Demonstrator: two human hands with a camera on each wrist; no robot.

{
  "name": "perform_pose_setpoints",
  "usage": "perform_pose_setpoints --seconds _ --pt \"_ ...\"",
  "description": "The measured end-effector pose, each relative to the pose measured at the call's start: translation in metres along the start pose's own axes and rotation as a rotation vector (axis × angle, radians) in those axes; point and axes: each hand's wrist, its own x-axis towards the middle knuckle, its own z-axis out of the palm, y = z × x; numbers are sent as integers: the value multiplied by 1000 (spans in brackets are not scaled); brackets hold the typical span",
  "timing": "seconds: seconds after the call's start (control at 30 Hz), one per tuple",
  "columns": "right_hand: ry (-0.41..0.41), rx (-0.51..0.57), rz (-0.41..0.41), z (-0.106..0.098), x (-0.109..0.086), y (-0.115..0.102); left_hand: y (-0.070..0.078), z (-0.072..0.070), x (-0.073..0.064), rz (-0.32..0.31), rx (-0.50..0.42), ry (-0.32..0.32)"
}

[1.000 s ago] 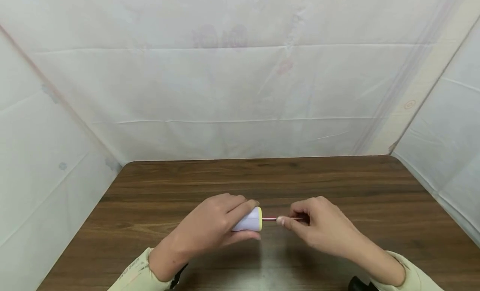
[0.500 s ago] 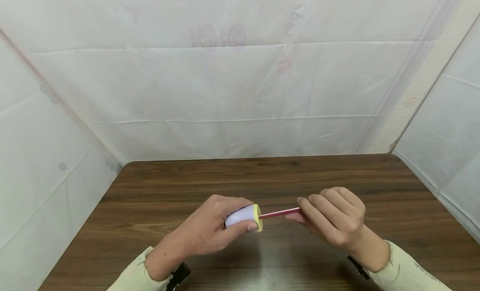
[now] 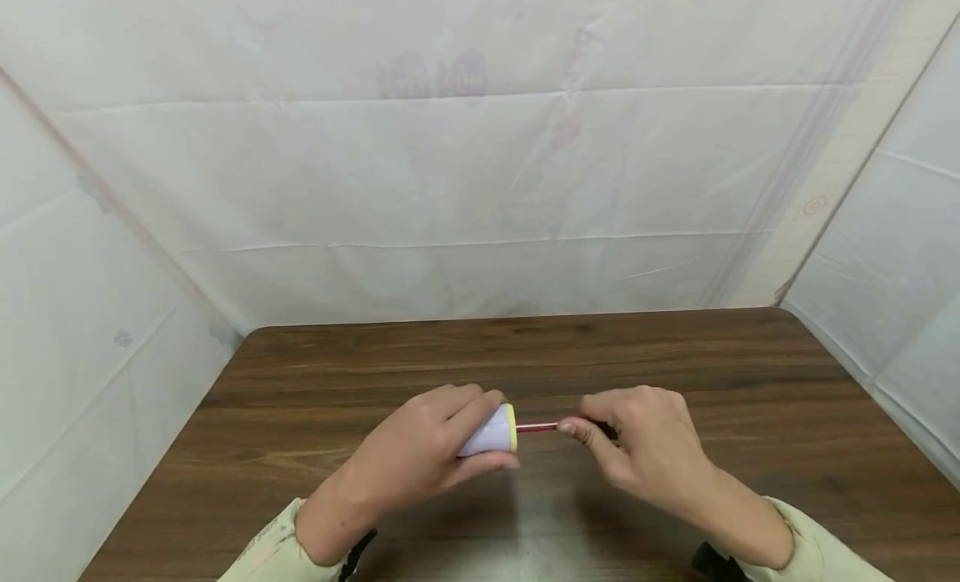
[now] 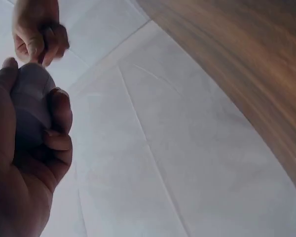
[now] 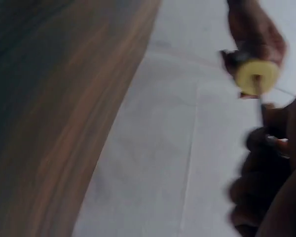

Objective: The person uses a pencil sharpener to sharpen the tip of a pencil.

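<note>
"Lilac sharpener (image 3: 486,434), it seems, lower centre of the frame. Which step?"
"Sharpening, I'd judge: left hand (image 3: 422,442) grips it, right hand (image 3: 648,440) pinches the pencil (image 3: 537,427) set in its yellow end (image 3: 513,428)."
"Next?"
"Likely a firm twist, pencil kept straight."

Bright head view, dimmer wrist views
The table (image 3: 540,524) has a shiny spot between soft shadows; the right hand (image 5: 269,182) looks blurry and almost black in its wrist view.
</note>
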Motion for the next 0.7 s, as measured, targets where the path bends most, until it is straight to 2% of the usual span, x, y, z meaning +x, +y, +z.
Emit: perform_pose_setpoints --seconds 0.1,0.17,0.23,0.3,0.37,0.4,0.47,0.53,0.63,0.7 --pt "-341 314 263 -7 -2 2 -1 1 0 80 111 -16" --pt "-522 521 419 -10 -1 6 -1 1 0 120 158 -39" --pt "-630 655 500 -11 1 10 -1 1 -1 133 188 -59" --pt "-649 667 507 -10 3 13 -1 1 -2 119 186 -67" --pt "-581 574 456 -10 2 12 -2 1 -3 82 160 -63" --pt "-521 514 414 -9 2 11 -3 1 -4 58 142 -58" --pt "-362 355 277 -6 2 9 -4 2 -6 10 97 -49" --pt "-164 159 78 -3 4 8 -5 3 -8 -42 54 -44" --pt "177 -111 -241 2 12 8 -6 3 -10 -114 -41 -29" --pt "387 -223 -426 4 20 9 -6 2 -10 -154 -129 -17"
